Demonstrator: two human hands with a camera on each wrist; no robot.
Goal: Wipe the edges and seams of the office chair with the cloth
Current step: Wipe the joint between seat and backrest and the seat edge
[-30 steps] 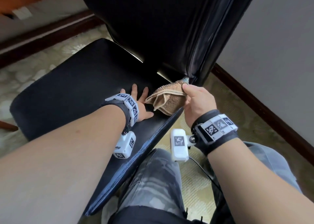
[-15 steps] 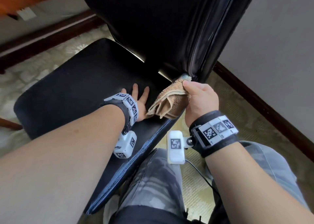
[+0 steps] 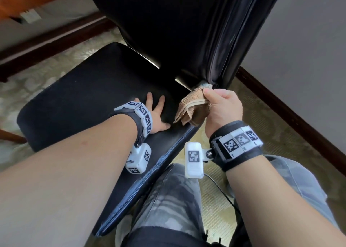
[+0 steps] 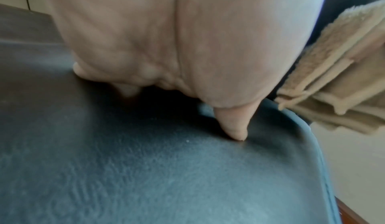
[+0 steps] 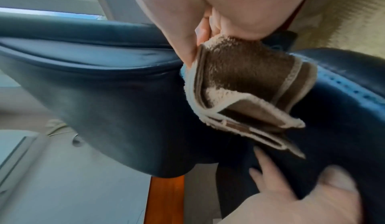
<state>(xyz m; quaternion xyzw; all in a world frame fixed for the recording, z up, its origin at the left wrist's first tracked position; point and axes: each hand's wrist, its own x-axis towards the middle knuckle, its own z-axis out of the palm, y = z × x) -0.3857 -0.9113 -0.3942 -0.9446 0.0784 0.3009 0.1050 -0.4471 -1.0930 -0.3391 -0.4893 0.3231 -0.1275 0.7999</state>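
Note:
The black leather office chair fills the head view: its seat [image 3: 89, 96] lies to the left and its backrest [image 3: 177, 25] rises at the top. My right hand [image 3: 221, 104] grips a folded tan cloth [image 3: 189, 108] and presses its top end against the lower corner of the backrest's side seam [image 3: 215, 72]. The cloth [image 5: 245, 85] hangs folded below my fingers in the right wrist view. My left hand [image 3: 157, 113] lies flat on the seat [image 4: 166, 170] near its right edge, fingers spread, just left of the cloth [image 4: 337, 72].
A grey wall [image 3: 309, 50] with a dark wood skirting board [image 3: 292, 113] runs close on the right. Patterned beige carpet [image 3: 265, 119] surrounds the chair. My legs in grey trousers [image 3: 168, 205] are below the seat's stitched front edge [image 3: 155, 171]. A cable [image 3: 224, 192] lies on the floor.
My right hand has shifted slightly up and right with the cloth, keeping it at the bottom of the backrest seam. The left hand has stayed flat on the seat.

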